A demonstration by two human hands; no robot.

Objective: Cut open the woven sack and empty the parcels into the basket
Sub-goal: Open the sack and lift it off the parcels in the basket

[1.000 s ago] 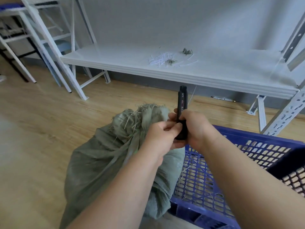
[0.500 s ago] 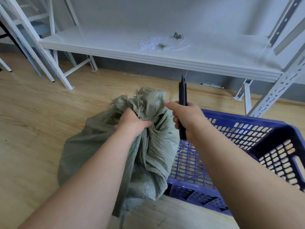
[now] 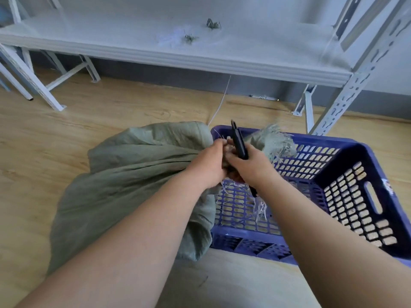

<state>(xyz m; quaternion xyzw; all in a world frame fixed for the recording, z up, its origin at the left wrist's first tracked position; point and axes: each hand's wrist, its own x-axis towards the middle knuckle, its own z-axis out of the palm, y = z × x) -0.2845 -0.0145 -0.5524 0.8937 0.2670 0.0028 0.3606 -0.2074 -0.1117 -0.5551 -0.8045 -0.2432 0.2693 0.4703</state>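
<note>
The woven sack (image 3: 133,174) now lies tipped, its frayed mouth (image 3: 274,141) over the basket (image 3: 364,196). The left hand (image 3: 209,165) grips the gathered neck; the right hand (image 3: 249,165) holds the black cutter (image 3: 239,141). The neck appears still tied, so cutting comes next.

No writing can be read anywhere. The purple basket (image 3: 347,174) bears a small torn sticker (image 3: 387,185) on its right wall, too blurred to make out. Behind the basket, a thin object (image 3: 263,97) on the floor shows unreadable marks.
</note>
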